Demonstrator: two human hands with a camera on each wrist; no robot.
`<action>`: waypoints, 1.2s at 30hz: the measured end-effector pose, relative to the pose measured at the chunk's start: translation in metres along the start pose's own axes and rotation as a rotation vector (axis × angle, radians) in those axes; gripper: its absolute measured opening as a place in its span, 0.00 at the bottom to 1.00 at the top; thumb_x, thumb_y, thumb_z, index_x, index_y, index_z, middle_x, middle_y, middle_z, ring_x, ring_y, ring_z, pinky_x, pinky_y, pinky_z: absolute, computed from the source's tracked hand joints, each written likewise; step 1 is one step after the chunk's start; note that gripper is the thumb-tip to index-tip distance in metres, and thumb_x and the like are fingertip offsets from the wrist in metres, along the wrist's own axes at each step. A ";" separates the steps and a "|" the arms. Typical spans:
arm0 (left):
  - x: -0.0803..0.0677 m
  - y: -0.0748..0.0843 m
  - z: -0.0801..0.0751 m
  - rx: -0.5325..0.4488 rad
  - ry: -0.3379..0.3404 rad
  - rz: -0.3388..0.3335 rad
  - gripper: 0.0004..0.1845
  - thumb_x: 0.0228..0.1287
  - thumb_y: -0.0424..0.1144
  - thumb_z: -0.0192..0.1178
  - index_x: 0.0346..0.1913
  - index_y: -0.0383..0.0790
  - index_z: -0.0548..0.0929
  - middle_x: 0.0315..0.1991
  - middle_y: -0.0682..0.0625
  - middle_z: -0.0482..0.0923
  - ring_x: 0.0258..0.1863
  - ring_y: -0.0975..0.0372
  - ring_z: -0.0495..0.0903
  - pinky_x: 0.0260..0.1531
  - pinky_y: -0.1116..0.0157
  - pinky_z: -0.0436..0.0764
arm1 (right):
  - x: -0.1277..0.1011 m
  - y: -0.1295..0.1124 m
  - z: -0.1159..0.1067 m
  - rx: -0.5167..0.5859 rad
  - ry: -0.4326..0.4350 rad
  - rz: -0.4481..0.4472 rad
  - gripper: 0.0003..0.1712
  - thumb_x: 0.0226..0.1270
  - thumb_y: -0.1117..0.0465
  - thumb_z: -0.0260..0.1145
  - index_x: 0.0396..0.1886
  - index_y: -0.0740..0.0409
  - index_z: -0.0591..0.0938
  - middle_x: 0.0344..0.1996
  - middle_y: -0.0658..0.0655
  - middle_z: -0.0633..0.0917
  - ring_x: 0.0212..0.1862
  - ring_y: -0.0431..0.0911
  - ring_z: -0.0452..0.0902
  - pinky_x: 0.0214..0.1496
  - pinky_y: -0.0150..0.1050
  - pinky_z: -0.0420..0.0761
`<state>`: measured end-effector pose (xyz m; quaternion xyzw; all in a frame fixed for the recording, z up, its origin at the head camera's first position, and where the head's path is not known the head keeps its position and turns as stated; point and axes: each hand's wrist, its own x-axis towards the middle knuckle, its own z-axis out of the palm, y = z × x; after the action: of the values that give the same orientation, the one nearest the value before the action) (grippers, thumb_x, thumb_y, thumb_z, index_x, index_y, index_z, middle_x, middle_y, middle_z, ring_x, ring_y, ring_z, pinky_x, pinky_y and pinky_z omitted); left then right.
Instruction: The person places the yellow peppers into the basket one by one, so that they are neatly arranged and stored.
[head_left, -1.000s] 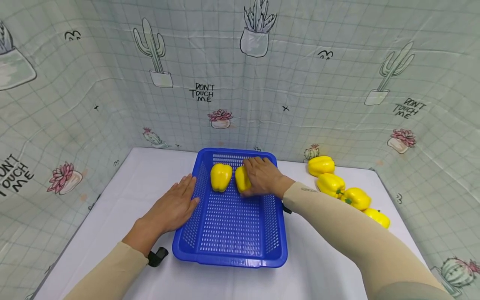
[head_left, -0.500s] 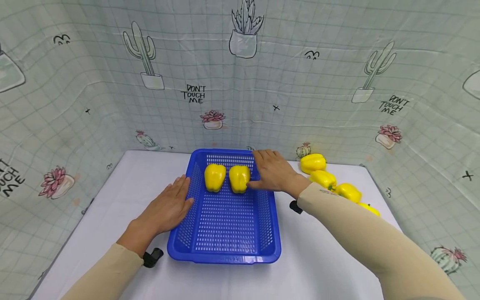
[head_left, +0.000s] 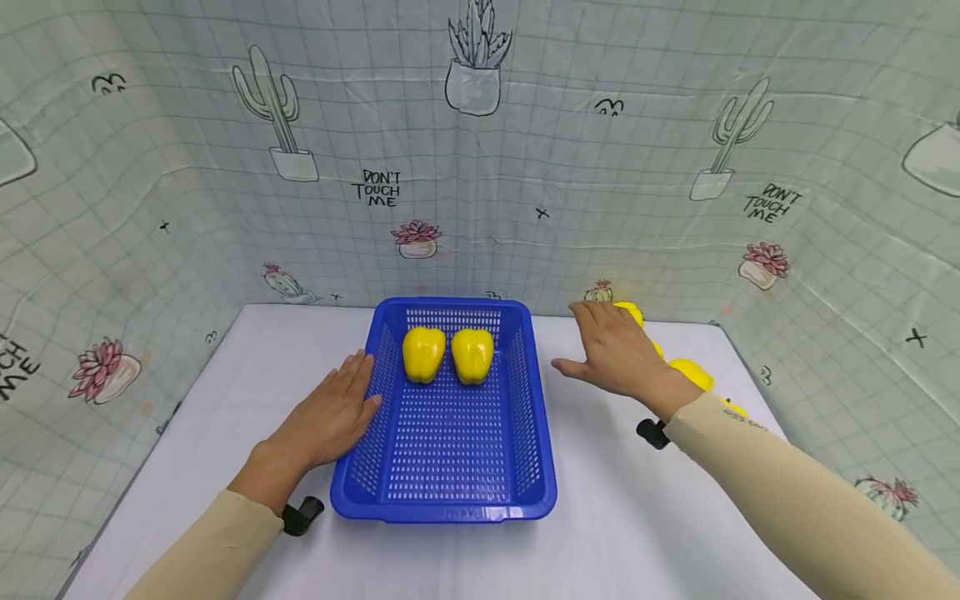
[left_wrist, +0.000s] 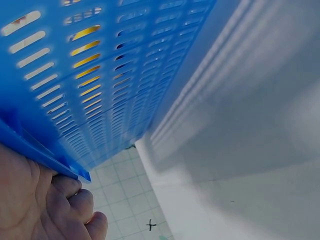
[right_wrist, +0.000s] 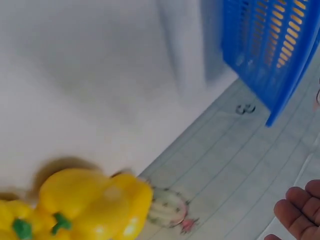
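Peppers, yellow ones, sit in a row on the white table (head_left: 225, 433) past the right hand (head_left: 617, 357), at about one o'clock from it. The far yellow bell pepper (head_left: 628, 310) peeks out just behind the fingertips, and the next yellow pepper (head_left: 692, 372) lies beside the wrist. The row runs from far to near along the right edge. The right hand is spread flat with straight fingers and holds nothing; it is much nearer to these peppers than the other hand. At nine o'clock from it stands the blue basket (head_left: 448, 500), with two yellow peppers (head_left: 423, 353) side by side at its far end. The left hand (head_left: 330, 414) lies flat and relaxed against the basket's left wall.
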<state>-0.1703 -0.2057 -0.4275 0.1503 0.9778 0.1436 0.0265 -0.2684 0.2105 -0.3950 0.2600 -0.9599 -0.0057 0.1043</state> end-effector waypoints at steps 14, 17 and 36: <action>-0.001 -0.002 0.001 -0.017 0.002 0.002 0.37 0.85 0.45 0.44 0.82 0.23 0.50 0.83 0.29 0.49 0.83 0.37 0.50 0.82 0.39 0.52 | -0.079 0.068 -0.005 0.031 0.026 0.135 0.51 0.65 0.40 0.75 0.69 0.74 0.69 0.62 0.74 0.78 0.63 0.71 0.72 0.66 0.70 0.74; 0.000 -0.001 0.001 -0.020 0.000 0.002 0.37 0.85 0.45 0.44 0.82 0.23 0.50 0.83 0.29 0.48 0.83 0.37 0.50 0.82 0.40 0.52 | -0.096 0.079 -0.003 0.011 0.009 0.160 0.52 0.64 0.39 0.75 0.69 0.77 0.68 0.63 0.76 0.76 0.64 0.72 0.71 0.67 0.72 0.72; 0.000 0.000 -0.001 -0.017 -0.019 -0.001 0.37 0.85 0.46 0.44 0.82 0.23 0.49 0.84 0.29 0.47 0.83 0.37 0.49 0.81 0.39 0.53 | -0.171 0.105 0.029 -0.118 -0.064 0.215 0.65 0.52 0.30 0.78 0.68 0.80 0.66 0.59 0.81 0.77 0.61 0.76 0.72 0.65 0.75 0.72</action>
<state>-0.1704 -0.2064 -0.4268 0.1510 0.9763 0.1507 0.0372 -0.1824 0.3857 -0.4502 0.1486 -0.9831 -0.0592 0.0886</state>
